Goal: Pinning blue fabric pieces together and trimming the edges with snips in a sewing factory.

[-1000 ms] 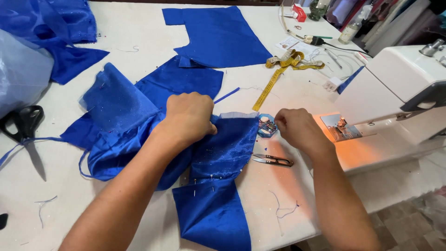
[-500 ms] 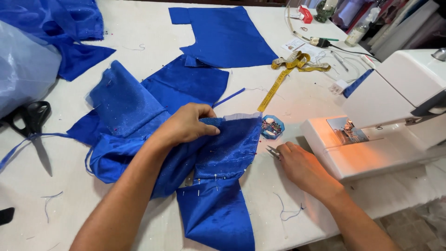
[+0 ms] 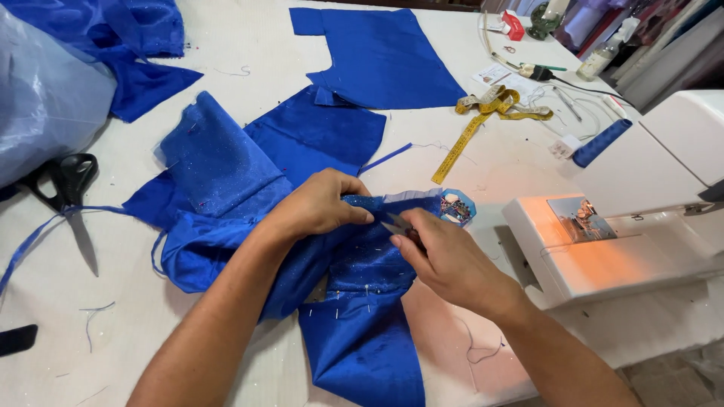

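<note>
A pinned blue garment piece (image 3: 354, 316) lies bunched on the white table (image 3: 498, 162) in front of me. My left hand (image 3: 320, 203) presses and pinches its upper edge near a sparkly patch. My right hand (image 3: 445, 256) holds small thread snips (image 3: 396, 223), their tip at the fabric edge just beside my left fingertips. Several pins stick out of the fabric below my hands.
A white sewing machine (image 3: 641, 218) with its lamp on stands at the right. Beside my hands sits a small round pin holder (image 3: 456, 207). A yellow tape measure (image 3: 483, 120), blue thread spool (image 3: 599, 143), black scissors (image 3: 72, 192) and more blue fabric pieces (image 3: 377, 56) lie around.
My right hand picked up the snips from the table by the machine and brought them to the fabric edge next to my left hand. The left hand stayed on the fabric.
</note>
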